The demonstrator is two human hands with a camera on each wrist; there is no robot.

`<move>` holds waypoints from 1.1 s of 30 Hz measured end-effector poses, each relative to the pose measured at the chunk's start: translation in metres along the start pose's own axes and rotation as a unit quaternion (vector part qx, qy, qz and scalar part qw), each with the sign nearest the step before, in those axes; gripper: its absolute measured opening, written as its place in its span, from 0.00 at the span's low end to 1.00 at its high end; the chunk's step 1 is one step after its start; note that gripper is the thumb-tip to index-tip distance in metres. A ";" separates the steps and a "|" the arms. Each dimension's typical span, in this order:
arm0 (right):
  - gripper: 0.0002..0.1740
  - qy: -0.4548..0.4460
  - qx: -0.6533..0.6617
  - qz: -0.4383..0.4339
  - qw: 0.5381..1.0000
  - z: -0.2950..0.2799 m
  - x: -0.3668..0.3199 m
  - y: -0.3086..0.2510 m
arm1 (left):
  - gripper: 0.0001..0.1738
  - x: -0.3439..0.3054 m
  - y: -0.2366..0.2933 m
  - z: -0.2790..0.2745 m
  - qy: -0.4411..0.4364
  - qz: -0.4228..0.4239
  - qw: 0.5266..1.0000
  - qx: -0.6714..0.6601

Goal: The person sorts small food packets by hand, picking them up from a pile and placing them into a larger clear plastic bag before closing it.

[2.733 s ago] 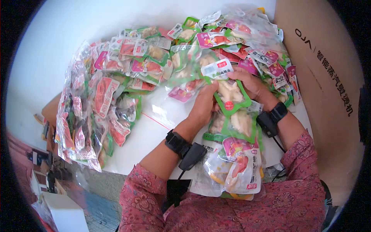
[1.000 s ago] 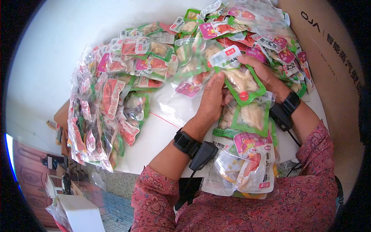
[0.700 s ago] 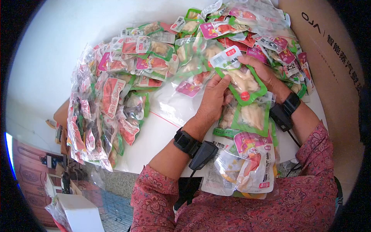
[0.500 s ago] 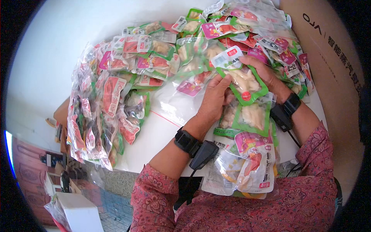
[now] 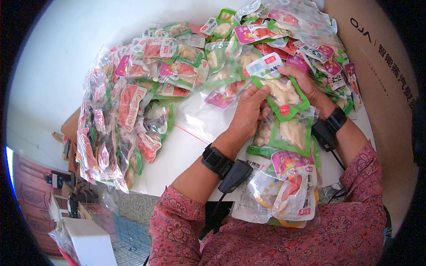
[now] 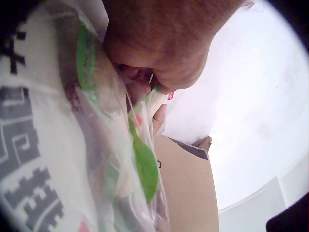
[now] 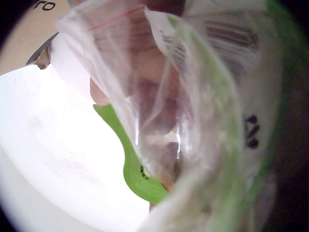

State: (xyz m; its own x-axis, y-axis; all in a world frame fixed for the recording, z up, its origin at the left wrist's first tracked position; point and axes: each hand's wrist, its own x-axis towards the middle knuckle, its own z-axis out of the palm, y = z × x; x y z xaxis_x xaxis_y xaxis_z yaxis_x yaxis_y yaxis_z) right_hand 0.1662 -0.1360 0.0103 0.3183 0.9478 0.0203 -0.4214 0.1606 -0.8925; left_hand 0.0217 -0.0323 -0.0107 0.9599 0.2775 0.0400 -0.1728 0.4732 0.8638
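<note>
In the head view both hands hold a green-edged, see-through snack pack with pale chicken feet inside and a white label at its top. My left hand pinches its left edge, thumb on the front. At the right edge, my right hand grips it, fingers partly hidden behind. Just below hangs a clear plastic bag with several packs in it, its lower end over the lap. Plastic film and packs cover much of both wrist views, where the left hand shows at the top.
A large heap of bagged packs covers the left of the white table. More packs pile up at the back right. A tall cardboard box stands along the right side. Cables run from both wrist cameras.
The head view has shifted, so the table appears further right. My left thumb has moved onto the pack's left edge. The pack stays between both hands.
</note>
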 end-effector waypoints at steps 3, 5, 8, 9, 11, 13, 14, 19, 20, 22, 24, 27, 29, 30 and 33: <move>0.18 -0.006 -0.003 -0.011 1.000 0.000 0.000 0.000 | 0.08 0.000 0.001 0.002 -0.002 -0.010 1.000 0.021; 0.18 -0.010 0.011 -0.007 1.000 0.002 0.000 -0.001 | 0.08 0.000 0.002 0.002 -0.007 -0.015 1.000 0.021; 0.17 -0.005 0.000 -0.030 1.000 0.003 0.001 -0.001 | 0.08 -0.002 0.005 0.003 -0.018 -0.028 0.999 0.019; 0.17 0.003 -0.001 -0.025 1.000 0.001 0.001 0.000 | 0.08 -0.002 0.005 0.003 -0.024 -0.036 0.999 0.016; 0.17 0.012 -0.002 -0.020 1.000 -0.002 0.002 0.001 | 0.08 -0.002 0.006 0.004 -0.030 -0.036 0.999 0.014; 0.18 0.020 0.004 -0.013 1.000 -0.002 0.002 0.002 | 0.08 -0.002 0.004 0.003 -0.037 -0.036 0.999 0.011; 0.18 0.021 0.004 -0.014 1.000 -0.002 0.002 0.001 | 0.08 -0.001 0.002 0.002 -0.035 -0.029 0.999 0.010; 0.24 -0.066 0.071 -0.060 0.993 0.010 0.001 -0.005 | 0.10 0.000 0.002 0.001 -0.032 -0.015 0.999 0.005; 0.24 -0.066 0.071 -0.060 0.993 0.004 -0.002 -0.004 | 0.10 0.001 0.000 -0.001 -0.054 -0.017 0.998 0.004; 0.26 -0.103 -0.507 -0.202 0.832 -0.006 -0.009 -0.004 | 0.11 0.000 0.004 0.000 -0.076 -0.019 0.997 0.004; 0.26 -0.127 -0.334 -0.139 0.924 0.000 -0.007 0.002 | 0.12 -0.002 0.006 0.003 -0.070 -0.042 0.996 0.020; 0.26 -0.167 -0.016 -0.018 0.986 0.003 -0.002 0.003 | 0.12 0.000 0.003 0.000 -0.082 -0.049 0.995 0.018; 0.26 -0.183 0.115 0.034 0.976 0.001 -0.001 0.003 | 0.12 0.002 0.002 -0.004 -0.102 -0.057 0.993 0.030; 0.25 -0.180 0.098 0.033 0.978 0.002 -0.001 0.002 | 0.12 0.003 0.000 -0.007 -0.122 -0.066 0.989 0.043; 0.24 -0.128 0.054 0.005 0.990 0.003 0.002 0.006 | 0.16 0.004 -0.006 -0.012 -0.166 0.361 0.802 0.447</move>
State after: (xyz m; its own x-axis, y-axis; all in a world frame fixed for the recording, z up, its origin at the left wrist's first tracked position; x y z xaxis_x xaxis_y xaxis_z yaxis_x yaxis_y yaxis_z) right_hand 0.1615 -0.1320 0.0065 0.0942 0.9859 0.1382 -0.5152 0.1670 -0.8406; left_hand 0.0241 -0.0234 -0.0218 0.7125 -0.0984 0.6947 -0.6248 -0.5396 0.5643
